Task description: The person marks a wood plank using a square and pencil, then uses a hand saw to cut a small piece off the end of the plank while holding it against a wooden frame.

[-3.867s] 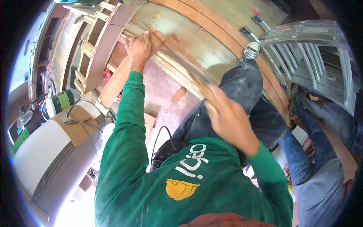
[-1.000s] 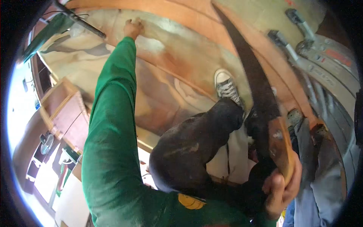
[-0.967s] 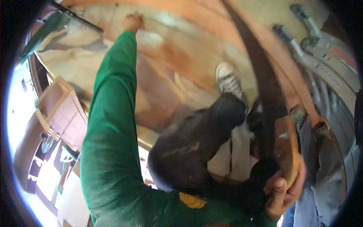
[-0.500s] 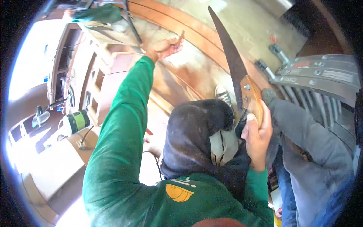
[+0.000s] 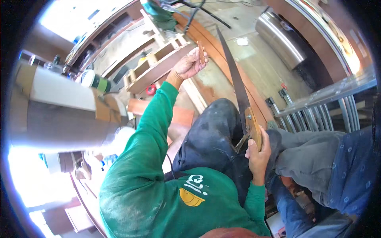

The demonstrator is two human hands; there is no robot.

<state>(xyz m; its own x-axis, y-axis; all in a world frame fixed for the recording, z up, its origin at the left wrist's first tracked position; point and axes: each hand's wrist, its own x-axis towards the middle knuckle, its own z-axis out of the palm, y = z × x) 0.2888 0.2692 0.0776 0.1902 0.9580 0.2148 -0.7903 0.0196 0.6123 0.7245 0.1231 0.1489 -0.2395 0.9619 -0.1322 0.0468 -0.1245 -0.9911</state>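
Observation:
My right hand (image 5: 258,160) is wrapped around the wooden handle of a handsaw (image 5: 237,85). The long dark blade points up and away, its tip far ahead of me, while the handle is close to my right thigh. Farther forward and to the left, my left arm is stretched out. Between the thumb and fingers of my left hand (image 5: 187,66) is a small, thin strip of reddish wood (image 5: 201,52), held upright. The blade and the strip are apart from each other.
Long reddish boards (image 5: 256,89) run across the floor beyond the saw. A wooden frame (image 5: 154,69) lies ahead left, with a bucket (image 5: 95,81) beside it. At right are a metal ladder (image 5: 333,97), bar clamps (image 5: 283,93) and another person's legs (image 5: 313,154). A metal cylinder (image 5: 281,39) lies farther off.
My view has swung, showing more of the floor and frame ahead. My left hand has turned, bringing the strip into plainer sight. The saw stays in my right hand, its blade at a similar slant.

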